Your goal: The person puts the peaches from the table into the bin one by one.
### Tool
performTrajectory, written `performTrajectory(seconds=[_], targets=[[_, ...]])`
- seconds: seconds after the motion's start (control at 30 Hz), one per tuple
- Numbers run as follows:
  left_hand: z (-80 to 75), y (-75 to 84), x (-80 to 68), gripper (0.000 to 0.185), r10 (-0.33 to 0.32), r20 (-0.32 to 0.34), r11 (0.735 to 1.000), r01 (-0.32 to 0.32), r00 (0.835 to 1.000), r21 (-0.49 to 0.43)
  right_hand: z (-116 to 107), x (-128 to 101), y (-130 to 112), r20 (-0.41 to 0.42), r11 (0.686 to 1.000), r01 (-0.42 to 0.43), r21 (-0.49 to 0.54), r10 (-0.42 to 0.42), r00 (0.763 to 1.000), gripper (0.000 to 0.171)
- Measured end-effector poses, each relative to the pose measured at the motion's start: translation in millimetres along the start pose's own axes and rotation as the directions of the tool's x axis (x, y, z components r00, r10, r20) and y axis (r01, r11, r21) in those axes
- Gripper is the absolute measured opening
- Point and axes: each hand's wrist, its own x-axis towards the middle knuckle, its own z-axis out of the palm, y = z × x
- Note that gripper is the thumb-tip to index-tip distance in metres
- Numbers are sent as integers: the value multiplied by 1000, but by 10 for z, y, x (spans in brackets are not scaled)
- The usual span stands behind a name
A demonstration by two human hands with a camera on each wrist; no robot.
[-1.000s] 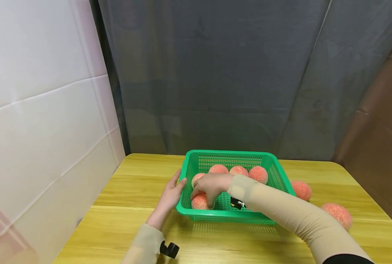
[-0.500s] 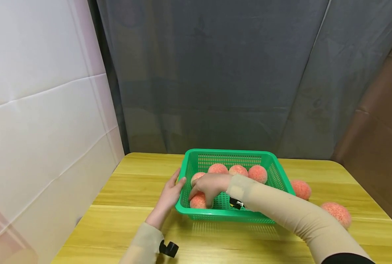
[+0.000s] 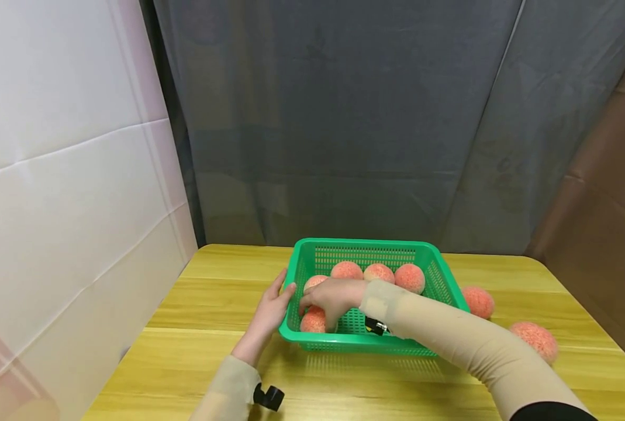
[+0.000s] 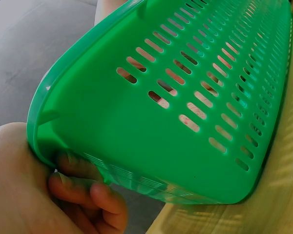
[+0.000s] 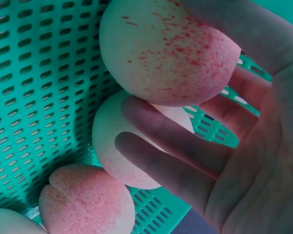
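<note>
A green plastic basket [image 3: 375,342] with slotted walls stands on the wooden table and holds several pink, speckled peaches. My left hand [image 3: 270,307] grips its left rim, thumb on top; the left wrist view shows fingers [image 4: 105,200] curled beneath the rim. Inside, at the front left corner, my right hand [image 3: 335,297] holds a peach [image 3: 313,320]. Seen from the right wrist, the thumb lies over this peach [image 5: 166,53] while two fingers reach across a neighbouring peach [image 5: 112,141]. A row of peaches, including one at the right [image 3: 410,278], lies along the back wall.
Two more peaches lie on the table [image 3: 186,351] right of the basket: one beside its wall [image 3: 479,302], another nearer the front [image 3: 535,341], close to my right forearm. A grey curtain [image 3: 333,128] hangs behind, with a white panel [image 3: 75,193] at left.
My right hand and the peach in it have shifted slightly left within the basket's front corner. My left hand keeps its place on the rim.
</note>
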Motion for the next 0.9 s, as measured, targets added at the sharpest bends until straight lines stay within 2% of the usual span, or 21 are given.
performTrajectory(seconds=[0.3, 0.47, 0.57, 0.7, 0.8, 0.9], targets=[[-8, -14, 2, 59, 4, -3, 1000, -4, 1000, -3, 2, -17, 16, -12, 995, -3, 95, 5, 1000, 59], [-6, -13, 6, 59, 14, 1, 1000, -14, 1000, -2, -33, -75, 63, -9, 977, -9, 214, 12, 1000, 64], [1, -19, 10, 58, 18, -5, 1000, -18, 1000, 1, -88, -163, 112, -41, 968, -17, 251, 28, 999, 63], [23, -25, 17, 58, 16, 3, 1000, -16, 1000, -8, -193, -415, 228, -115, 946, -25, 322, 65, 991, 55], [31, -23, 15, 58, 10, 7, 1000, -10, 1000, -19, -278, -709, 351, -167, 918, -37, 394, 111, 980, 45], [19, -17, 13, 58, 9, 10, 1000, -9, 1000, -25, -336, -1049, 510, -216, 904, -70, 422, 175, 961, 41]])
